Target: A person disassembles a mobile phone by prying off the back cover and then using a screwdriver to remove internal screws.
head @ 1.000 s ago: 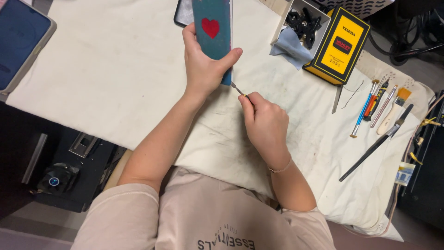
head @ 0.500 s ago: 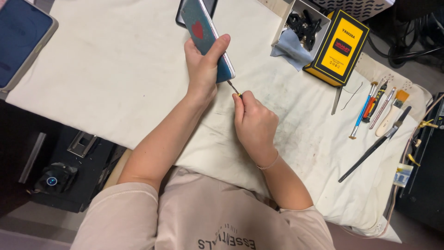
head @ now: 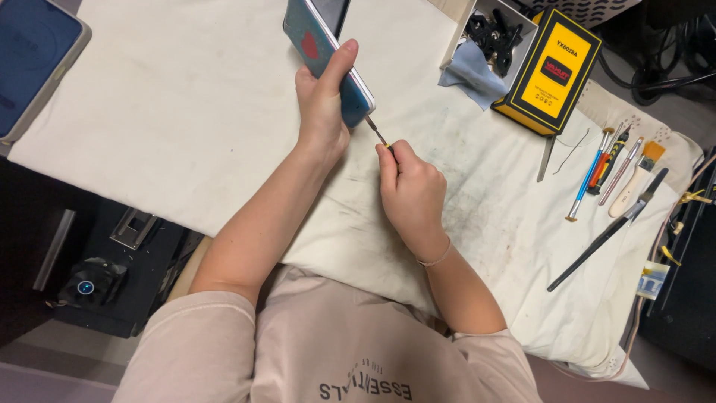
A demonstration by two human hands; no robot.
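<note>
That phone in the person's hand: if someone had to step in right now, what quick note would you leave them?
Left hand: grips the phone, a teal case with a red heart, lifted off the white cloth and tilted.
Right hand: pinches a thin screwdriver, tip at the phone's bottom edge.
Nearby: a yellow box, a blue rag, and a row of small tools and a brush at the right. Another phone lies far left.
Done: the phone is picked up and the tool is placed against it; the case is on.
Left: whatever the tool is doing at that edge; I cannot tell if a screw is out.
</note>
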